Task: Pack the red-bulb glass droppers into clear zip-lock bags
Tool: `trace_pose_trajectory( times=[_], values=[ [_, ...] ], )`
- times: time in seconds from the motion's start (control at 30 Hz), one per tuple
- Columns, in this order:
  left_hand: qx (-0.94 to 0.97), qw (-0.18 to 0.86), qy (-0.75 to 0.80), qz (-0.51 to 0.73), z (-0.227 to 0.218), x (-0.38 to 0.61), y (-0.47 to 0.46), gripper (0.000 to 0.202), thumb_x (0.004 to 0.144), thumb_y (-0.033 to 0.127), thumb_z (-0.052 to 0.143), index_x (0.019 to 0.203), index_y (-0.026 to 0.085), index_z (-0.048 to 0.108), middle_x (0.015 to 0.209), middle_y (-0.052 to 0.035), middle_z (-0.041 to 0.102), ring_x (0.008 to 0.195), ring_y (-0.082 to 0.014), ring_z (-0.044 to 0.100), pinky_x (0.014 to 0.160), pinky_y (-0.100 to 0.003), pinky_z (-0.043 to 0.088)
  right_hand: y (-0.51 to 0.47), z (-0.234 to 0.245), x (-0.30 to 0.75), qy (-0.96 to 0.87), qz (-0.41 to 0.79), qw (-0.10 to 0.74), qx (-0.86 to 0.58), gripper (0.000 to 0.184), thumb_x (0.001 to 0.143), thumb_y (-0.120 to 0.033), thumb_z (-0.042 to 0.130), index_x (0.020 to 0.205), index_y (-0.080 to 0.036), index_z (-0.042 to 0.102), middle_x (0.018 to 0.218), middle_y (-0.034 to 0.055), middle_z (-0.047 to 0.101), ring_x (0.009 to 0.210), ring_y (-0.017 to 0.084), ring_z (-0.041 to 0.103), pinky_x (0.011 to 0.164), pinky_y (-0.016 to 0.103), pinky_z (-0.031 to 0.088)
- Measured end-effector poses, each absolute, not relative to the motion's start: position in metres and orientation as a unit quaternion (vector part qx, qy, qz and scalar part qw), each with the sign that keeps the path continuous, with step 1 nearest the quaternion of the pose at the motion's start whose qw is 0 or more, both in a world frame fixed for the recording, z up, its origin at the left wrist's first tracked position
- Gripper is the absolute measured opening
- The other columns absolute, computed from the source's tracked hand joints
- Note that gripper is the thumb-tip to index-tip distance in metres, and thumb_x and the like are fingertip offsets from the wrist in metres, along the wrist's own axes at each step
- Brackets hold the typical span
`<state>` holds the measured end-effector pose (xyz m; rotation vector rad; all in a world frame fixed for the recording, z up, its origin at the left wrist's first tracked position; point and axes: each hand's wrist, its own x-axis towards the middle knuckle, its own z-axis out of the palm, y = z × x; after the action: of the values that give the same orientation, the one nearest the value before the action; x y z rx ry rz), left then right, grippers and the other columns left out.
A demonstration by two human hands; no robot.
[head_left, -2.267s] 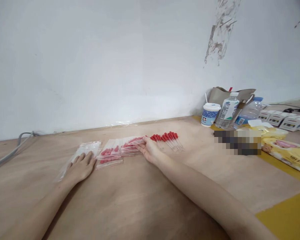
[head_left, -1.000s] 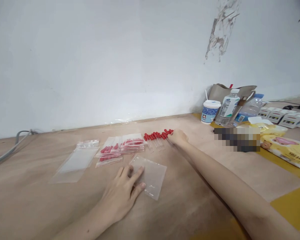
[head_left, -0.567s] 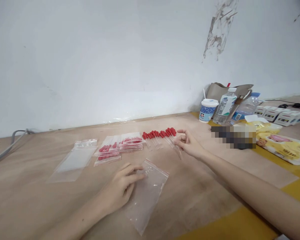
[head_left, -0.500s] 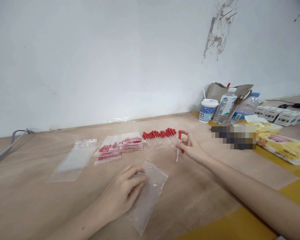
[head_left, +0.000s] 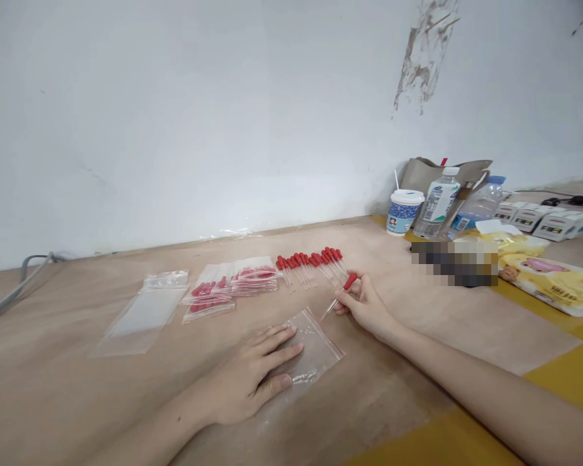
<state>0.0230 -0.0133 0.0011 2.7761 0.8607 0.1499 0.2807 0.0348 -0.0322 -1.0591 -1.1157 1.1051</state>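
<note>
Red dropper [head_left: 350,281], pinched in right fingers [head_left: 346,299], now slants toward bag [head_left: 315,349]; left fingers [head_left: 285,355] spread.

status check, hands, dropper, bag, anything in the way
Left hand spread on transparent bag. Right hand pinching red-bulbed dropper, tip near bag's red-lined edge. Nothing seen between tip and bag; loose droppers lie beyond.

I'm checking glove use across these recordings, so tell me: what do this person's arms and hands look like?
The left hand and right hand are bare: no gloves, and no ring, watch or bracelet shows. The left forearm and right forearm show no sleeves. One small dark spot marks the left forearm near the wrist.
</note>
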Motion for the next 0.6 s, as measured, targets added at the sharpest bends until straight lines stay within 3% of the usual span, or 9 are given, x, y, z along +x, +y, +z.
trace_pose_trajectory(
  times=[0.23,0.4,0.47,0.6],
  values=[
    [0.945,0.125,0.295,0.059,0.000,0.023,-0.014,0.044,0.092,0.037,0.038,0.134,0.032,0.030,0.144,-0.0018,0.022,0.130,-0.0254,0.023,0.103,-0.048,0.024,0.027,-0.028,0.279,-0.478,0.492,0.585,-0.434,0.061,0.061,-0.040,0.069,0.103,-0.025,0.027,0.065,-0.0074,0.052,0.052,0.011,0.057,0.051,0.026,0.049],
    [0.926,0.158,0.318,0.129,-0.004,0.023,-0.011,0.055,0.087,0.036,0.047,0.137,0.028,0.023,0.145,-0.0060,0.018,0.128,-0.0256,0.025,0.100,-0.044,0.031,0.021,-0.024,0.281,-0.498,0.601,0.496,-0.381,0.040,0.072,-0.049,0.057,0.094,-0.023,0.036,0.072,-0.0018,0.059,0.063,0.014,0.062,0.065,0.032,0.049],
    [0.911,0.151,0.338,0.181,-0.004,0.023,-0.009,0.058,0.082,0.039,0.056,0.133,0.026,0.031,0.140,-0.0091,0.025,0.125,-0.0269,0.030,0.098,-0.043,0.034,0.021,-0.022,0.286,-0.557,0.601,0.447,-0.360,0.034,0.074,-0.047,0.056,0.091,-0.021,0.043,0.075,0.0003,0.060,0.067,0.013,0.061,0.068,0.031,0.047],
    [0.903,0.153,0.342,0.209,-0.004,0.023,-0.007,0.043,0.080,0.038,0.059,0.121,0.026,0.048,0.124,-0.0071,0.046,0.111,-0.0245,0.047,0.091,-0.038,0.042,0.025,-0.019,0.303,-0.692,0.516,0.373,-0.341,0.024,0.070,-0.037,0.064,0.081,-0.017,0.056,0.084,0.0026,0.060,0.077,0.012,0.056,0.071,0.027,0.042]
  ],
)
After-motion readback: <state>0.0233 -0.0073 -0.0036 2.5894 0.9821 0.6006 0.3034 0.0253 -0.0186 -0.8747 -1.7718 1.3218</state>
